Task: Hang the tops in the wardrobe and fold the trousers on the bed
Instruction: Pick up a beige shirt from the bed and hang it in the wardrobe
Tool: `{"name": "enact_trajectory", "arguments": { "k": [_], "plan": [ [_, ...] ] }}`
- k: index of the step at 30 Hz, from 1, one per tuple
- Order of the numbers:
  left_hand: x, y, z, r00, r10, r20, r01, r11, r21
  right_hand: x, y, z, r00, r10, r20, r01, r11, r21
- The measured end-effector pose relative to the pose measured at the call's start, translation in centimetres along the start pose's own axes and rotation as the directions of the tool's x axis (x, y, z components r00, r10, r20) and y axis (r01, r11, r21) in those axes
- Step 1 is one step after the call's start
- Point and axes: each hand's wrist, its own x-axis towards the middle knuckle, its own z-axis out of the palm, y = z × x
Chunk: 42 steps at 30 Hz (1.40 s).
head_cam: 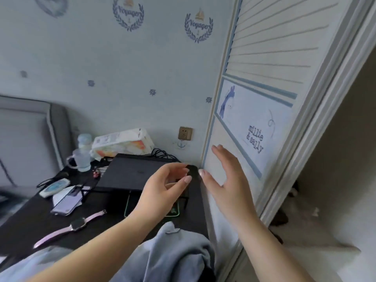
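Below both empty, loosely open hands, left (162, 186) and right (225, 176), lies a grey-blue garment (173, 253).

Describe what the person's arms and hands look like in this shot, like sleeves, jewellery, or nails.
Both forearms are bare as far as the frame shows; no sleeves reach into view. The left hand and right hand wear no rings, gloves or bracelets that I can see, and neither wrist carries a watch. The fingernails look short to medium, with a pale, natural or lightly glossy finish.
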Motion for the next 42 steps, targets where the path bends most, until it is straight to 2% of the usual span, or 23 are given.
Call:
{"name": "enact_trajectory", "arguments": {
  "k": [4, 7, 9, 13, 18, 23, 28, 33, 37, 40, 42],
  "plan": [
    [-5.2, -1.7, -8.0, 0.983, -0.106, -0.147, 0.123, 0.986, 0.111, -2.5, -2.5, 6.8, 0.972, 0.004, 0.236, -0.042, 0.987, 0.155],
    [-10.6, -2.4, -14.2, 0.935, -0.195, -0.296, 0.233, 0.968, 0.097, -5.0, -5.9, 11.8, 0.907, -0.065, 0.416, -0.036, 0.972, 0.231],
    [-14.3, -2.1, -17.8, 0.898, -0.233, -0.373, 0.283, 0.956, 0.083, -6.9, -8.2, 14.7, 0.866, -0.109, 0.488, -0.033, 0.961, 0.273],
    [-23.0, -1.1, -25.3, 0.797, -0.255, -0.548, 0.352, 0.933, 0.078, -11.6, -14.4, 20.9, 0.752, -0.219, 0.621, -0.016, 0.936, 0.350],
    [-35.3, 1.4, -34.6, 0.618, -0.284, -0.733, 0.427, 0.904, 0.010, -19.6, -24.9, 28.7, 0.588, -0.337, 0.736, -0.048, 0.893, 0.448],
    [-48.2, 5.1, -43.7, 0.425, -0.289, -0.858, 0.455, 0.887, -0.074, -29.1, -36.7, 35.4, 0.414, -0.468, 0.780, -0.063, 0.841, 0.538],
    [-60.7, 8.2, -51.1, 0.230, -0.281, -0.932, 0.472, 0.870, -0.146, -38.1, -47.1, 41.0, 0.209, -0.555, 0.805, -0.110, 0.805, 0.583],
    [-71.6, 10.8, -55.6, 0.007, -0.223, -0.975, 0.510, 0.839, -0.188, -46.0, -55.4, 45.2, -0.027, -0.634, 0.772, -0.081, 0.772, 0.631],
    [-77.7, 11.9, -57.0, -0.165, -0.196, -0.967, 0.509, 0.822, -0.253, -50.9, -60.1, 47.7, -0.147, -0.670, 0.727, -0.078, 0.741, 0.667],
    [-80.4, 12.1, -57.6, -0.248, -0.194, -0.949, 0.490, 0.820, -0.296, -53.4, -62.3, 49.5, -0.204, -0.680, 0.704, -0.066, 0.727, 0.683],
    [-81.2, 12.0, -58.3, -0.279, -0.191, -0.941, 0.479, 0.822, -0.309, -54.4, -63.2, 50.7, -0.235, -0.678, 0.697, -0.061, 0.726, 0.685]
  ]
}}
